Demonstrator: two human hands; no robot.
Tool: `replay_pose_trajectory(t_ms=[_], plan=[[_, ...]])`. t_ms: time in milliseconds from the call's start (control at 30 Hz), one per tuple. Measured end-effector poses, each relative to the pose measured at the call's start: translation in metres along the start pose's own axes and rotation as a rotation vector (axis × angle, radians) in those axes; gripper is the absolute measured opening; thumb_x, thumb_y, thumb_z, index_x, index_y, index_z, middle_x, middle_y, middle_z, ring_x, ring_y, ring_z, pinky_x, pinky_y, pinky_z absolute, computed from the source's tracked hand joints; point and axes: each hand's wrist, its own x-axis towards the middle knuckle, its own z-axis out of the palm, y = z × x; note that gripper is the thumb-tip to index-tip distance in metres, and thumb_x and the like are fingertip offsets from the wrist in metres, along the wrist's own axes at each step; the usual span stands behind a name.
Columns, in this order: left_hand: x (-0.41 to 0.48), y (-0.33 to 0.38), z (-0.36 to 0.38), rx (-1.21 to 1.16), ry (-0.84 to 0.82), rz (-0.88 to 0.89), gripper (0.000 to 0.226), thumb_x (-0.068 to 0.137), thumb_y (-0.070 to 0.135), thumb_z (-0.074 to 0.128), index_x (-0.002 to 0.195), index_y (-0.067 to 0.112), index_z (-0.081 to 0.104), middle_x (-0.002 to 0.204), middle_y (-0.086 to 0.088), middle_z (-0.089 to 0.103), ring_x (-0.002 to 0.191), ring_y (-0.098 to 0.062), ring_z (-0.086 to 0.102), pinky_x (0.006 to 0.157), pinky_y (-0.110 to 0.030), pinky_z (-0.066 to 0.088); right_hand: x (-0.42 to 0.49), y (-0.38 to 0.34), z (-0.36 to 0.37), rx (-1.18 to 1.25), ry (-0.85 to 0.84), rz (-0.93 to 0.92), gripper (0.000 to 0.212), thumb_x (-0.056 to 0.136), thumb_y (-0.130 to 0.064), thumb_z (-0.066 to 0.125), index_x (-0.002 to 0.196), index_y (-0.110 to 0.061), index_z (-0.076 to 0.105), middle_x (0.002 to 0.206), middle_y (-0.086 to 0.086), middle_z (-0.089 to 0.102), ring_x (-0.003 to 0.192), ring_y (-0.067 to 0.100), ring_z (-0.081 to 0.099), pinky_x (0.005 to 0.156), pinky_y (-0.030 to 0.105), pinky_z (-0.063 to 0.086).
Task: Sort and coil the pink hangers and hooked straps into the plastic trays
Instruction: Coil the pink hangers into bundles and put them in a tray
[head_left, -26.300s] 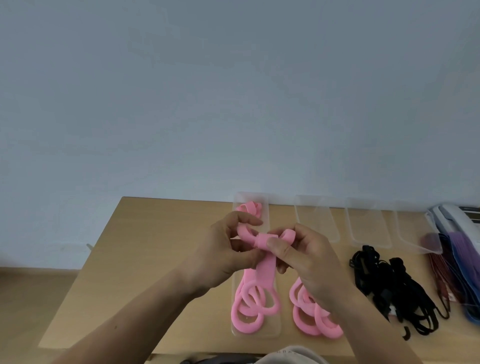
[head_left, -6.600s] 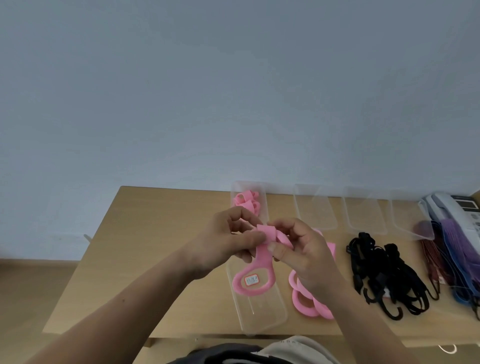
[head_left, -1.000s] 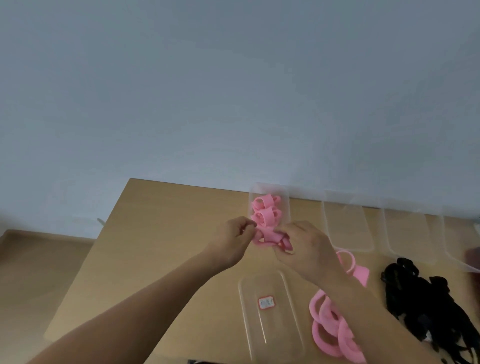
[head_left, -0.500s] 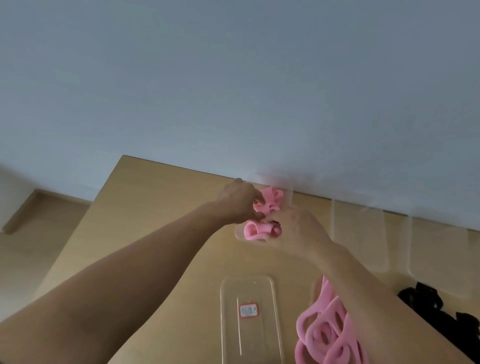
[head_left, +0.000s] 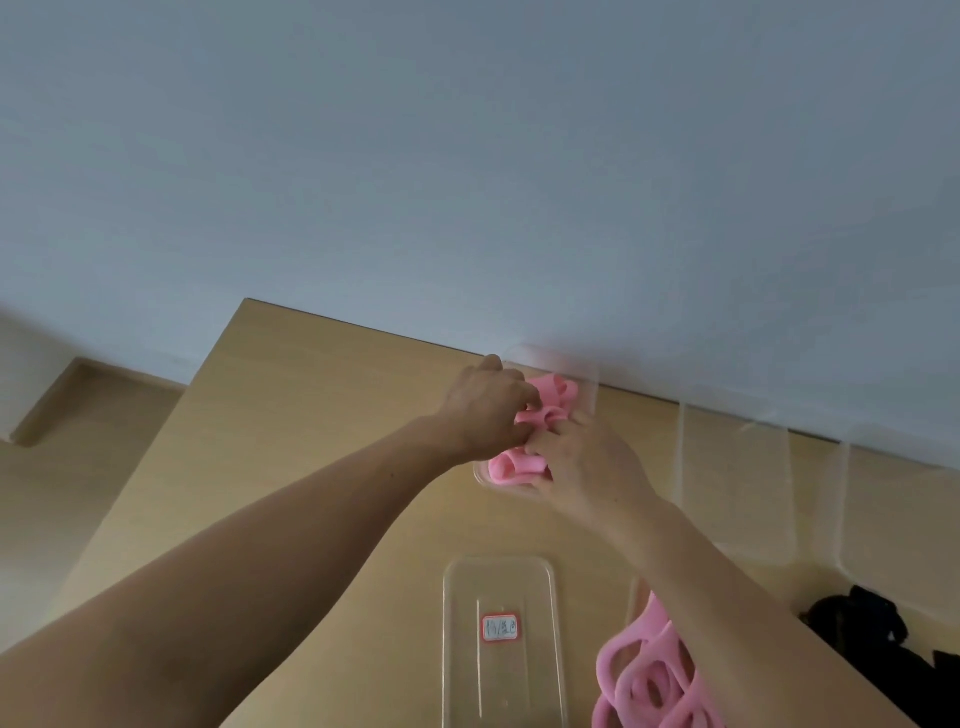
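As hands (head_left: 488, 410) advanced, coil (head_left: 515, 466) entered tray (head_left: 588, 385).

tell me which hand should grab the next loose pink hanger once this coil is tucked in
Right, probably. The right hand and left hand both grip the coiled hanger at the far tray, but the loose pink hangers lie beside the right forearm.

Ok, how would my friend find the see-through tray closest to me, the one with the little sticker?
Start at the wooden table. On the side nearest the person, just left of the loose pink hangers, lies a clear tray. It is the only tray with a red-edged sticker, and it holds nothing else.
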Motion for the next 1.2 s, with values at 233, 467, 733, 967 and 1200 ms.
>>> replay_pose_trajectory(t_ms=[233,467,733,967,1200], plan=[[-0.004,-0.005,0.004,-0.031,0.021,0.007,0.030,0.097,0.034,0.054,0.123,0.025,0.066,0.114,0.002,0.065,0.108,-0.025,0.045,0.083,-0.032,0.039,-0.001,-0.009,-0.006,-0.144,0.093,-0.075,0.022,0.065,-0.031,0.086,0.076,-0.017,0.073,0.073,0.002,0.066,0.074,0.024,0.067,0.049,0.025,0.046],[-0.002,-0.001,0.007,-0.085,0.061,-0.022,0.030,0.097,0.029,0.051,0.123,0.023,0.066,0.116,-0.001,0.062,0.108,-0.024,0.046,0.082,-0.032,0.042,-0.004,-0.002,0.001,-0.179,0.031,-0.149,0.023,0.074,-0.022,0.080,0.094,-0.016,0.072,0.093,0.005,0.066,0.085,0.027,0.064,0.051,0.028,0.039],[-0.023,-0.005,0.013,-0.191,0.245,0.019,0.029,0.087,0.024,0.068,0.114,0.016,0.072,0.109,-0.005,0.065,0.103,-0.027,0.052,0.083,-0.035,0.045,-0.015,-0.005,0.009,0.009,0.171,0.030,0.033,0.062,-0.027,0.087,0.089,-0.016,0.071,0.079,0.002,0.066,0.072,0.027,0.064,0.060,0.034,0.048],[-0.050,-0.007,0.022,-0.025,0.219,0.150,0.021,0.090,0.027,0.062,0.105,0.020,0.076,0.110,0.004,0.070,0.110,-0.026,0.054,0.086,-0.039,0.045,-0.019,-0.003,0.009,0.056,0.132,0.103,0.025,0.080,-0.035,0.074,0.086,-0.011,0.067,0.094,0.005,0.064,0.088,0.029,0.059,0.076,0.038,0.044],[-0.053,-0.006,0.026,0.131,0.043,0.116,0.035,0.100,0.037,0.041,0.112,0.030,0.073,0.121,0.017,0.065,0.127,-0.018,0.039,0.099,-0.032,0.032,-0.034,-0.008,0.016,-0.022,0.128,0.117,0.031,0.099,-0.039,0.045,0.092,-0.024,0.071,0.102,-0.009,0.064,0.102,0.019,0.053,0.084,0.036,0.040]])
